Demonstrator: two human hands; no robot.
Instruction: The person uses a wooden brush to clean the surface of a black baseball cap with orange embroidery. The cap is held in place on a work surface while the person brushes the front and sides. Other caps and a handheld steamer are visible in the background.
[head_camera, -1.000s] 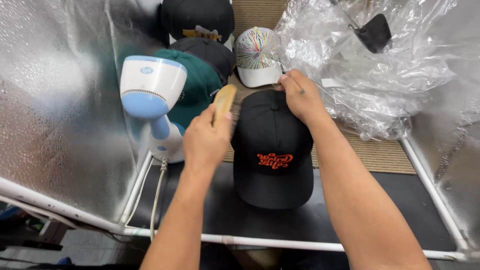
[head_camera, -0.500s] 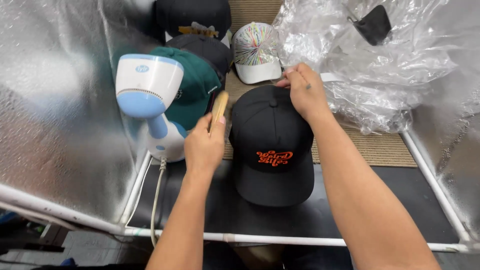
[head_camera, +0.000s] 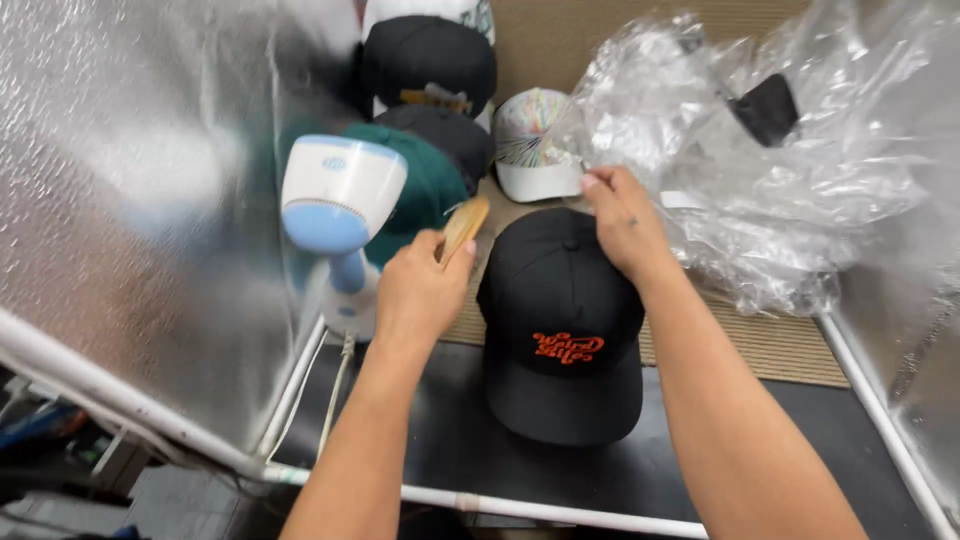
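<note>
A black cap (head_camera: 562, 330) with an orange embroidered mark on its front lies in the middle, brim toward me. My right hand (head_camera: 618, 222) rests on the back top of its crown, fingers closed over the fabric. My left hand (head_camera: 420, 292) is to the left of the cap and grips a wooden brush (head_camera: 464, 226), which points up and away, just off the cap's left side.
A white and blue handheld steamer (head_camera: 338, 210) stands at the left. A green cap (head_camera: 430, 180), two black caps (head_camera: 430, 60) and a white patterned cap (head_camera: 532, 145) lie behind. Crumpled clear plastic (head_camera: 790, 170) fills the right. Silver foil walls (head_camera: 120, 200) and white pipes (head_camera: 560, 505) enclose the space.
My left hand with the brush has slid a little left and down, off the cap's crown. My right hand stays on the cap's back. The view has shifted slightly.
</note>
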